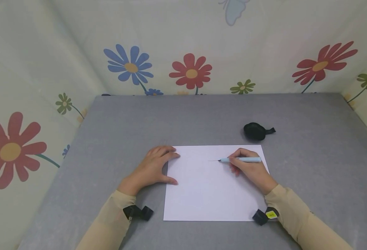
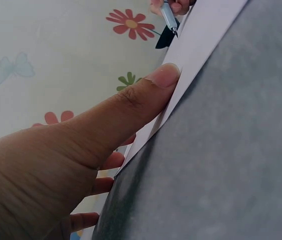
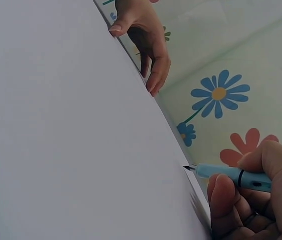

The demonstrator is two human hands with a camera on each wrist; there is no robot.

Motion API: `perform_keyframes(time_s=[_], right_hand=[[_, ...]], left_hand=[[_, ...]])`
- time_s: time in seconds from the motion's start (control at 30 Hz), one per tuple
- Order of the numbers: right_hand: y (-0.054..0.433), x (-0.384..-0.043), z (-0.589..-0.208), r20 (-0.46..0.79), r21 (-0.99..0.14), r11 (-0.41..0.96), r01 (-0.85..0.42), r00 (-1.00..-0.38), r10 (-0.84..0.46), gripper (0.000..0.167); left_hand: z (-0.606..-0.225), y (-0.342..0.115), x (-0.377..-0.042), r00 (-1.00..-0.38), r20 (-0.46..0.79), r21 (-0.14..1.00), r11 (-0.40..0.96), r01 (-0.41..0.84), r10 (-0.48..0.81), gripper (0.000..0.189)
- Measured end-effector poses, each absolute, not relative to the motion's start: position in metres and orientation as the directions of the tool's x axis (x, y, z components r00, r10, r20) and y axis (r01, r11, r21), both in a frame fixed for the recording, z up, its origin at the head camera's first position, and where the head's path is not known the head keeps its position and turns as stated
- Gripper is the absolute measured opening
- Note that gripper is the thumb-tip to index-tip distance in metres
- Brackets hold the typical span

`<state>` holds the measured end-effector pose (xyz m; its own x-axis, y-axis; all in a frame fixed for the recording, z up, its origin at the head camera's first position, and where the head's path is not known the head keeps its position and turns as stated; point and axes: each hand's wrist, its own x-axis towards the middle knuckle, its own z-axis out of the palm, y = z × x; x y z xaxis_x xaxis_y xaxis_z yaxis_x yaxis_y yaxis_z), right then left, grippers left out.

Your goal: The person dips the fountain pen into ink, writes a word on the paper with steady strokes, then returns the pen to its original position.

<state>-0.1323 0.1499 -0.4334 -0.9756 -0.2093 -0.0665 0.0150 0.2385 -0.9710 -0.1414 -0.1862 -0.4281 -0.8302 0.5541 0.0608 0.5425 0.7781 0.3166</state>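
White rectangular paper sheet: lay between and under the hands, otherwise blank
Left hand: spread loosely, touching the sheet's left edge
Right hand: pinched a slender light-blue fountain pen
Thin dark line: short, left of right hand, sole mark
Rounded black object: beyond right hand

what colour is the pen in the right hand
The pen is light blue with a dark band; it shows best in the right wrist view.

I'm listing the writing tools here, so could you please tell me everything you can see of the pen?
The pen is light blue, plastic-looking, with a dark pointed nib, a black ring and a dark slot in its barrel. Uncapped, it is pinched in the right hand, nib toward the person's left, at the right end of a thin line on the white paper.
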Motion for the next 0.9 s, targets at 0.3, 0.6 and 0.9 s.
perform_keyframes(time_s=[0.3,0.6,0.9], right_hand=[[0.1518,-0.1319,-0.4333,-0.063,-0.972,0.236,0.011,-0.974,-0.217,0.015],[0.1538,-0.132,-0.4334,-0.06,-0.971,0.238,0.005,-0.973,-0.225,0.015],[0.1547,-0.1319,-0.4323,-0.05,-0.972,0.235,-0.001,-0.977,-0.21,0.015]], left_hand=[[-0.4289,-0.1871,-0.1417,-0.83,0.061,0.325,0.775,0.542,0.554,0.086],[-0.4287,-0.1867,-0.1418,-0.831,0.064,0.326,0.775,0.541,0.553,0.085],[-0.4278,-0.1868,-0.1414,-0.831,0.066,0.326,0.775,0.542,0.553,0.085]])
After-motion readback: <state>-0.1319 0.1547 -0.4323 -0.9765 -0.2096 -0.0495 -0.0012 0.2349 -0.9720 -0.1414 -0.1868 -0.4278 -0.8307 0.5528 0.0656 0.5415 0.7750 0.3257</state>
